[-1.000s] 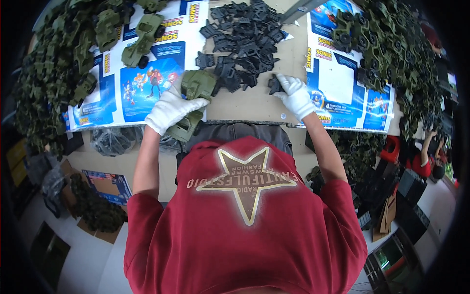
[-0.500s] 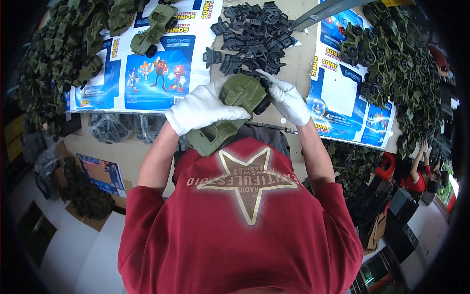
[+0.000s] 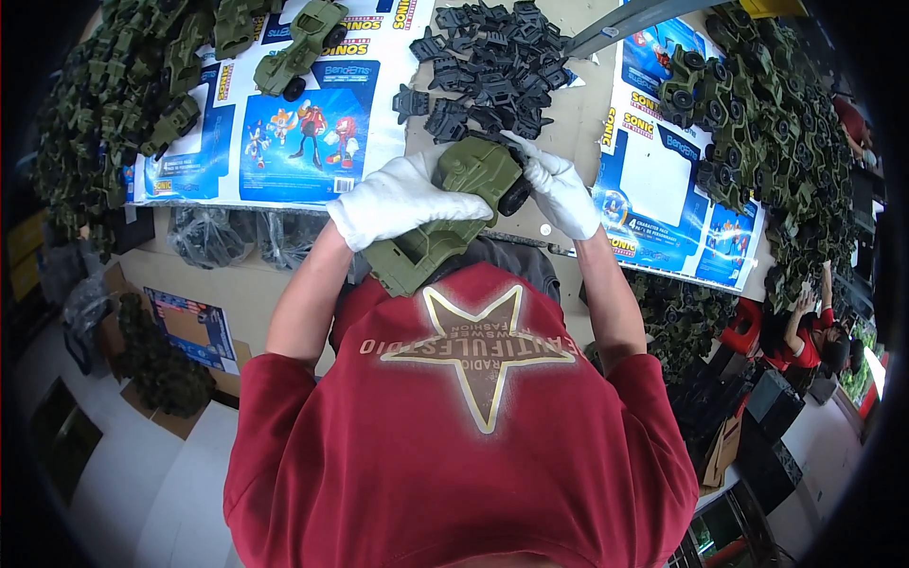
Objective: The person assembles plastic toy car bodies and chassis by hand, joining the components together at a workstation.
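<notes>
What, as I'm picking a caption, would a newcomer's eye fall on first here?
The big star on the red shirt sits just below centre. Above it, the white-gloved left hand grips a green toy vehicle, the right hand at its far end. Beyond lies a black parts heap, flanked by green vehicle piles.

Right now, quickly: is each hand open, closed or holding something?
Left hand: closed around a green toy vehicle.
Right hand: at the vehicle's far end, near a black wheel; whether it grips anything cannot be told.
</notes>
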`<state>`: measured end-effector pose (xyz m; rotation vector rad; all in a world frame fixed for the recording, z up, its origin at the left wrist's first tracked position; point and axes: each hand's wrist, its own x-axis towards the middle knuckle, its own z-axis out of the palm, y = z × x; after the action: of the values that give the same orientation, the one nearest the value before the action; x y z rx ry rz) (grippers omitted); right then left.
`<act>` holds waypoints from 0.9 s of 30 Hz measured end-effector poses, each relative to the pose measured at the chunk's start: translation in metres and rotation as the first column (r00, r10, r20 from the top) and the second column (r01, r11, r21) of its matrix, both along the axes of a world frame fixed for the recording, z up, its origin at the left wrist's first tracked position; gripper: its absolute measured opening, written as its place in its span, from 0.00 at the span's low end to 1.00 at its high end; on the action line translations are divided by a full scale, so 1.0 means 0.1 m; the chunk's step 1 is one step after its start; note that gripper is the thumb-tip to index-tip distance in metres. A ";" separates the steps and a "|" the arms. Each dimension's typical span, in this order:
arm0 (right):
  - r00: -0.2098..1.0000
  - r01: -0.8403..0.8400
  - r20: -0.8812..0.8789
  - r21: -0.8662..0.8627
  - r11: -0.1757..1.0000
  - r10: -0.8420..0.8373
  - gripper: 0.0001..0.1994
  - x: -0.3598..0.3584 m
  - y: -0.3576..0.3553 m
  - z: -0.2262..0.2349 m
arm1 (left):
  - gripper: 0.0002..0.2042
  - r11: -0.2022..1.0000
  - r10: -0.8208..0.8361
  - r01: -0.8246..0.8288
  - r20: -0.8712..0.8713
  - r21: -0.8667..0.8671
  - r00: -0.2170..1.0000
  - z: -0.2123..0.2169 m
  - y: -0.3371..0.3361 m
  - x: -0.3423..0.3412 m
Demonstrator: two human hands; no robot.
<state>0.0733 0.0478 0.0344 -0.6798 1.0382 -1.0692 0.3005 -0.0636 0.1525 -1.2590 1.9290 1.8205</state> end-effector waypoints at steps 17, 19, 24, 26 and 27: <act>0.897 -0.182 -0.436 -0.200 0.963 0.079 0.36 -0.05 -0.31 0.36 | 0.41 0.948 0.312 -0.297 -0.153 0.111 0.938 -0.26 0.35 -0.31; 0.932 0.210 -0.270 -0.146 0.967 -0.243 0.30 0.16 -0.32 0.30 | 0.46 0.841 0.469 -0.534 -0.376 -0.086 0.799 -0.51 0.53 -0.42; 0.863 0.097 -0.435 -0.355 0.930 -0.256 0.33 0.36 -0.31 0.37 | 0.56 0.794 0.605 -0.378 -0.670 0.475 0.430 -0.87 0.40 -0.30; 0.818 0.097 -0.490 -0.399 0.912 -0.301 0.34 0.38 -0.30 0.44 | 0.51 0.829 0.545 -0.394 -0.733 0.398 0.407 -0.91 0.37 -0.29; 0.769 0.091 -0.540 -0.440 0.893 -0.344 0.35 0.38 -0.30 0.47 | 0.46 0.853 0.481 -0.413 -0.789 0.319 0.384 -0.92 0.35 -0.30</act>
<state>0.1117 0.0173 0.0811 -1.3165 1.5045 -1.3230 0.2705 -0.0283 0.0604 -0.9646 1.9422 3.2749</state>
